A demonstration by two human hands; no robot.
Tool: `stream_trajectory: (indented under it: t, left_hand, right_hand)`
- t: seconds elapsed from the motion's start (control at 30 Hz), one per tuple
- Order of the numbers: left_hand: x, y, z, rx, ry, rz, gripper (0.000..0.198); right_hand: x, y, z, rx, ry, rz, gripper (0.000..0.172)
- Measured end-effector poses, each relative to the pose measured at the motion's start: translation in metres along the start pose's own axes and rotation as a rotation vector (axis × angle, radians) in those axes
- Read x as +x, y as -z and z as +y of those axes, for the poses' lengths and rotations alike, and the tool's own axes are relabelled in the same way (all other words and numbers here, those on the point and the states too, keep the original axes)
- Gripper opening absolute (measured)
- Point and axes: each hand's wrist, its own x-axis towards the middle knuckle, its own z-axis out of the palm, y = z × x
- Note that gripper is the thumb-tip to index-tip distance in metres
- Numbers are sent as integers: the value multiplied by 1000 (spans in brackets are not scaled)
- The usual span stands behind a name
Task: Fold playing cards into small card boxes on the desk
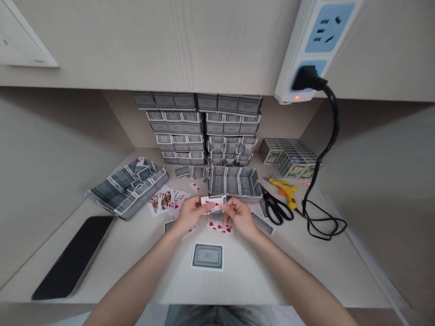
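Observation:
My left hand [190, 212] and my right hand [239, 213] meet over the middle of the desk, fingers pinched on a folded playing card [213, 201] held between them. Just below the hands lies a face-up red card [220, 226]. A face-down card with a grey patterned back [207, 256] lies nearer to me. Right behind the hands stands an open tray made of cards [235, 182]. Several face-up cards [166, 200] are spread to the left of my left hand.
Stacked card-built boxes [199, 129] fill the back of the alcove. A collapsed card piece [129, 186] lies left, a black phone [73, 258] front left. Black scissors [274, 207], a yellow glue gun [285, 188], its black cable [319, 224], card packs [290, 157] and a power strip [314, 43] are right.

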Motion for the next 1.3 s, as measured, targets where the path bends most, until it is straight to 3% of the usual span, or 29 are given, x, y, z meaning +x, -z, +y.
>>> stream_trajectory:
  t: [0.1,0.3,0.47,0.7,0.87,1.07,1.3]
  left_hand:
    - [2,3,-2,3,-4,-27,30]
    - [1,4,-1,93,9,-114,31]
    - [-1,0,1,141,25,-121,31]
    - [-4,2,8,-127,-17,-124,33]
    - [-6,3,10,-20,-38,-199,27]
    - [-4,2,7,32,-30,-167,24]
    - [-8,-11,-3,96,-112,-19,30]
  right_hand:
    - [2,2,1,0,18,-6,32]
    - [3,8,-6,-69,195,23,24]
    - [4,8,-4,-116,98,2,26]
    - [2,5,-8,136,36,-45,33]
    - [1,6,-10,267,20,-114,35]
    - [1,8,-10,268,-11,-161,48]
    - [-2,-6,-4,314,-36,-189,39]
